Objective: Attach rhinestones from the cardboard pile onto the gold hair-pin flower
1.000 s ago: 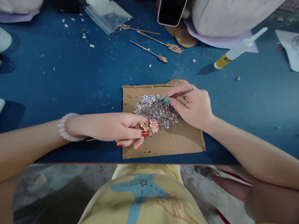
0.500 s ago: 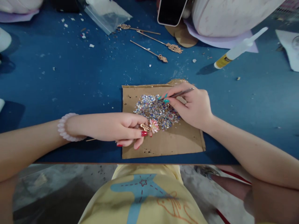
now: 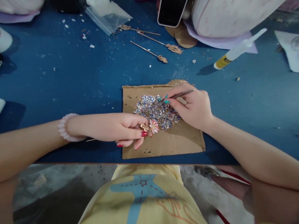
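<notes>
My left hand (image 3: pixel 121 127) is closed around a gold hairpin (image 3: pixel 144 127) whose head bears a pink and clear gem flower (image 3: pixel 154 126). The pin's thin stem shows below my wrist. Between thumb and fingers, my right hand (image 3: pixel 191 105) pinches metal tweezers (image 3: pixel 183 93), their tips down at a pile of small glittering rhinestones (image 3: pixel 156 107). Whether the tips hold a stone is too small to tell. Beneath the pile lies a flat piece of cardboard (image 3: pixel 177 143), and the flower is just over the pile's front edge.
Several gold hairpins (image 3: pixel 149 49) lie behind the cardboard on the blue table (image 3: pixel 70 77). A glue bottle (image 3: pixel 229 57) stands at the right. Further back are a phone (image 3: pixel 171 12), a plastic bag (image 3: pixel 108 18) and a pale rounded bag (image 3: pixel 221 18).
Both hands stay in nearly the same place. The tweezers are still at the rhinestones, and the hairpin has not visibly moved.
</notes>
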The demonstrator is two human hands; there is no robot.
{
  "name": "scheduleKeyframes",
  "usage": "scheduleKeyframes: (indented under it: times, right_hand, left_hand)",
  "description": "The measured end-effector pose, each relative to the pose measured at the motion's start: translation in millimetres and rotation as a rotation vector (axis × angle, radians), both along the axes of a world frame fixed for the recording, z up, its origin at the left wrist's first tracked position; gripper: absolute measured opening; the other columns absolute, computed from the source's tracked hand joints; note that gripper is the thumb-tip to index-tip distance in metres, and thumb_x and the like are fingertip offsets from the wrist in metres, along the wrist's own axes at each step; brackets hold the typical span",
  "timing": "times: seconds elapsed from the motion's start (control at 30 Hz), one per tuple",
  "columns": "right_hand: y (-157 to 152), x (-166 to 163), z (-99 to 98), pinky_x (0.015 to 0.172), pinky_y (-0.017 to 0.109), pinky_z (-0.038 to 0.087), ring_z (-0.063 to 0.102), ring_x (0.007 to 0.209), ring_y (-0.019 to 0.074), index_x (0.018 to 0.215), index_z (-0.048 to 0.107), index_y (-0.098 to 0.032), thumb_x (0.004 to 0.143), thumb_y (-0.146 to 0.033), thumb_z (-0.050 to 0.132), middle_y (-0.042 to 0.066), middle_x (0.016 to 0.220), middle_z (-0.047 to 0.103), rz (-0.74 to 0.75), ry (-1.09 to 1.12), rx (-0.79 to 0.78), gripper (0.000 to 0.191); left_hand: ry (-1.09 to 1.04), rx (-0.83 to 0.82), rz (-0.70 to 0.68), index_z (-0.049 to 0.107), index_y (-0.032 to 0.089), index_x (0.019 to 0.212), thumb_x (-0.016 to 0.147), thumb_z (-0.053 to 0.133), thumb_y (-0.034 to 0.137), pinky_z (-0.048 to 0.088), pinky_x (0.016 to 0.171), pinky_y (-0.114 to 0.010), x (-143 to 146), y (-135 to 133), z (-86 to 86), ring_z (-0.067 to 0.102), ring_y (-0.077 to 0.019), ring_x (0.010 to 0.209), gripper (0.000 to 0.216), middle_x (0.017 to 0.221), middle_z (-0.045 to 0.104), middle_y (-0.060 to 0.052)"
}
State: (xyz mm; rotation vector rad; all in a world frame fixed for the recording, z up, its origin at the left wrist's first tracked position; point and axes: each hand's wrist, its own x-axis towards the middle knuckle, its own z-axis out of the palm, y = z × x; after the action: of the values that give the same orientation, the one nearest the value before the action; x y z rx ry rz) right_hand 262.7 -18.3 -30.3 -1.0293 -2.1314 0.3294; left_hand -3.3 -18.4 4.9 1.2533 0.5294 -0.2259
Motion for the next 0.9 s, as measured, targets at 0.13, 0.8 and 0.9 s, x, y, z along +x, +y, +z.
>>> scheduleKeyframes:
  times: [0.13,0.8,0.9]
  right_hand:
    - [0.4,1.6,-0.8,0.063,0.029,0.062,0.076,0.069,0.0156,0.095,0.07,-0.026,0.101,-0.02,0.065,0.0,0.088,0.082,-0.009,-0.01,-0.014,0.009]
    - [0.0,5.0,2.0,0.055,0.028,0.058,0.076,0.063,0.0155,0.093,0.068,-0.029,0.098,-0.015,0.069,-0.004,0.083,0.082,-0.003,-0.011,0.06,0.014]
    - [-1.2,5.5,2.5,0.059,0.029,0.061,0.078,0.067,0.0159,0.094,0.068,-0.029,0.098,-0.016,0.068,-0.004,0.085,0.083,-0.016,-0.025,0.051,0.014]
  left_hand:
    - [-0.009,0.02,-0.002,0.051,0.021,0.12,0.109,0.049,0.028,0.034,0.053,-0.024,0.6,-0.3,-0.8,0.042,-0.0051,0.051,0.014,0.087,0.063,0.003]
    - [0.001,0.044,-0.007,0.053,0.021,0.122,0.107,0.051,0.027,0.038,0.054,-0.024,1.7,-0.2,0.4,0.044,-0.0058,0.052,0.016,0.088,0.065,0.003]
    - [-0.008,0.034,-0.004,0.053,0.021,0.12,0.108,0.049,0.025,0.039,0.055,-0.023,1.5,-0.1,0.0,0.044,-0.0058,0.052,0.013,0.088,0.065,0.003]
